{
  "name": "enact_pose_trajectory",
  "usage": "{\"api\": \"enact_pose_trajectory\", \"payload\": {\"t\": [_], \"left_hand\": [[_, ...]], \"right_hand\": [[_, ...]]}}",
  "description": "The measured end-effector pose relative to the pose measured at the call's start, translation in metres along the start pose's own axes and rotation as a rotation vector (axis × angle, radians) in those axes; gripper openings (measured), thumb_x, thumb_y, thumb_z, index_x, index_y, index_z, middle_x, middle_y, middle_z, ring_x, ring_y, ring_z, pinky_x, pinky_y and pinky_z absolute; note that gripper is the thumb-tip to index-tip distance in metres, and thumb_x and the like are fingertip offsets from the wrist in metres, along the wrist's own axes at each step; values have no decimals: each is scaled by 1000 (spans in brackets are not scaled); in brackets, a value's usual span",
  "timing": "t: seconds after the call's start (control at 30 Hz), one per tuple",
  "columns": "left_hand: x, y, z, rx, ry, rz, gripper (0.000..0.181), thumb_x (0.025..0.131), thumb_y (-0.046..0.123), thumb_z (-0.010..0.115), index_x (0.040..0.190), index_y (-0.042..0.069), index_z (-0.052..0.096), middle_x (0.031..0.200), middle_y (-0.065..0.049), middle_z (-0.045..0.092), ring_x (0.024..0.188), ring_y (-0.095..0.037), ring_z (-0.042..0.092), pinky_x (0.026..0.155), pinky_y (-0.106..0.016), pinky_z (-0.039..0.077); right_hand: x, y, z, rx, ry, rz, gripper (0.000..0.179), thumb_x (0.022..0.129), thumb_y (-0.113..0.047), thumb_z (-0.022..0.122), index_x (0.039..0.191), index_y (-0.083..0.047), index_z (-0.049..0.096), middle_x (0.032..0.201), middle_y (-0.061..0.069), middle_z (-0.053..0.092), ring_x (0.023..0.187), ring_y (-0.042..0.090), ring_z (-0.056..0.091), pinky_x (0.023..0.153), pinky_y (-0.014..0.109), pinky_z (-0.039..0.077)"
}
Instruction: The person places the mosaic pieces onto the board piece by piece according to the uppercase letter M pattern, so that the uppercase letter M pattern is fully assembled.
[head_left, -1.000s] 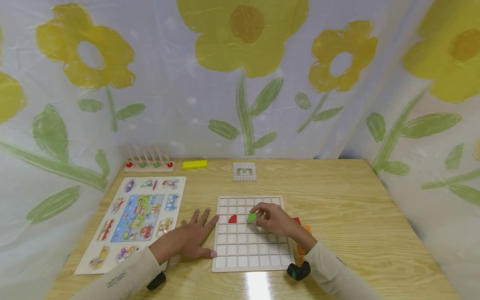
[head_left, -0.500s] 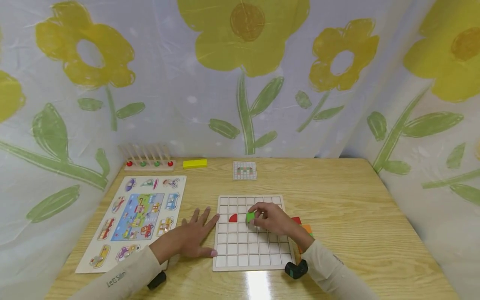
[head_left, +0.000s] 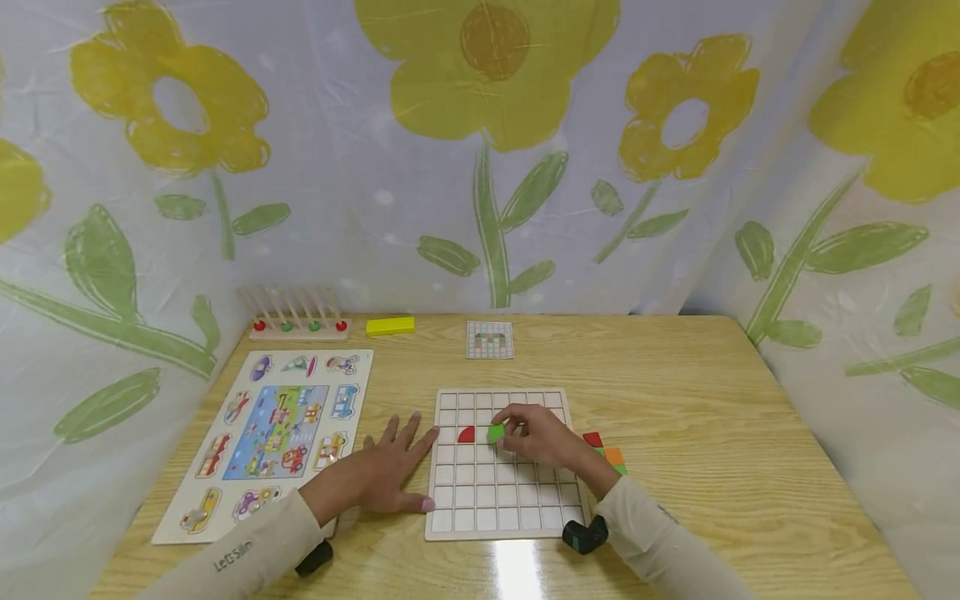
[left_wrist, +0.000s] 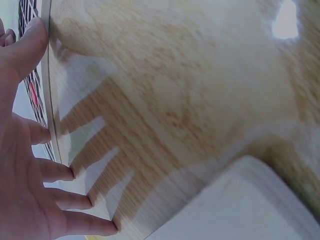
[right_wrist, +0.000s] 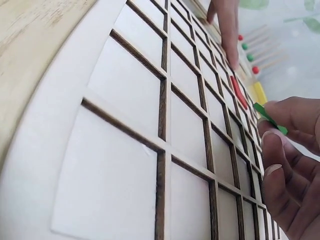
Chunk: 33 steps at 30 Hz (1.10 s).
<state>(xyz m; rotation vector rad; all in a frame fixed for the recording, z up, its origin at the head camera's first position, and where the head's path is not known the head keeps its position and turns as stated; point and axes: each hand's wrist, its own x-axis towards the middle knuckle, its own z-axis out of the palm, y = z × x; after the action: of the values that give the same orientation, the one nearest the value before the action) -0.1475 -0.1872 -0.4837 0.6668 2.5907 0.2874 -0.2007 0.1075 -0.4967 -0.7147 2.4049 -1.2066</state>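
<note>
My right hand [head_left: 536, 433] pinches a small green tile [head_left: 496, 433] between thumb and fingertips, just over the white grid board [head_left: 453, 521]. In the right wrist view the green tile [right_wrist: 270, 119] is tilted, seen nearly edge-on above the cells. One red quarter-round tile [head_left: 467, 434] lies in a cell in the board's third row, left of the green one. My left hand [head_left: 386, 471] is spread flat at the board's left side, thumb and a fingertip at its edge. The left wrist view shows its straight fingers [left_wrist: 65, 198] resting on the tabletop and rim.
Red, orange and green tiles [head_left: 613, 457] lie right of the board, partly behind my right wrist. Behind it lies a small pattern card [head_left: 490, 340]. A vehicle peg puzzle [head_left: 352, 367], a yellow block [head_left: 390, 326] and a pegged bead stand [head_left: 300, 334] occupy the left.
My right hand has shifted slightly left with the green tile, nearer the red tile, and the tile has turned a little. The left hand has stayed in place.
</note>
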Motion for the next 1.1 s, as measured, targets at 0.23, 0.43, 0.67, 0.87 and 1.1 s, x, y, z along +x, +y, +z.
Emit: {"api": "enact_pose_trajectory", "payload": {"t": [0.23, 0.43, 0.67, 0.87, 1.1], "left_hand": [[0, 0, 0, -2, -6, -8, 105, 84, 73, 61, 162, 18, 17, 167, -24, 10, 149, -56, 10, 105, -79, 26], [1, 0, 0, 6, -6, -11, 106, 84, 74, 60, 162, 19, 16, 167, -24, 9, 149, -56, 10, 105, -78, 26], [1, -1, 2, 22, 8, -7, 107, 83, 75, 61, 162, 18, 17, 167, -24, 11, 149, -56, 11, 104, -78, 28], [0, 0, 1, 24, 10, -7, 107, 83, 75, 61, 162, 18, 17, 167, -24, 11, 149, -56, 11, 104, -78, 28], [-1, 1, 0, 15, 8, -1, 106, 84, 75, 60, 162, 17, 17, 166, -25, 11, 149, -57, 11, 104, -79, 28]], "right_hand": [[4, 1, 3, -14, -15, -8, 26, 92, -8, 71, 117, -10, 69, 89, -1, 63, 71, 9, 54, 62, 21, 44], [6, -1, 4, -16, -25, 1, 25, 92, -9, 72, 117, -10, 69, 88, -1, 63, 71, 9, 53, 62, 22, 44], [8, -3, 4, -3, -24, 27, 24, 92, -8, 71, 116, -10, 69, 87, -1, 63, 71, 10, 54, 61, 23, 45], [11, -5, 5, 1, -24, 30, 24, 92, -7, 70, 116, -8, 69, 86, 0, 64, 68, 9, 55, 63, 23, 46], [14, -7, 6, 2, -27, 18, 24, 92, -6, 70, 116, -5, 69, 87, 1, 65, 66, 9, 56, 63, 24, 48]]}}
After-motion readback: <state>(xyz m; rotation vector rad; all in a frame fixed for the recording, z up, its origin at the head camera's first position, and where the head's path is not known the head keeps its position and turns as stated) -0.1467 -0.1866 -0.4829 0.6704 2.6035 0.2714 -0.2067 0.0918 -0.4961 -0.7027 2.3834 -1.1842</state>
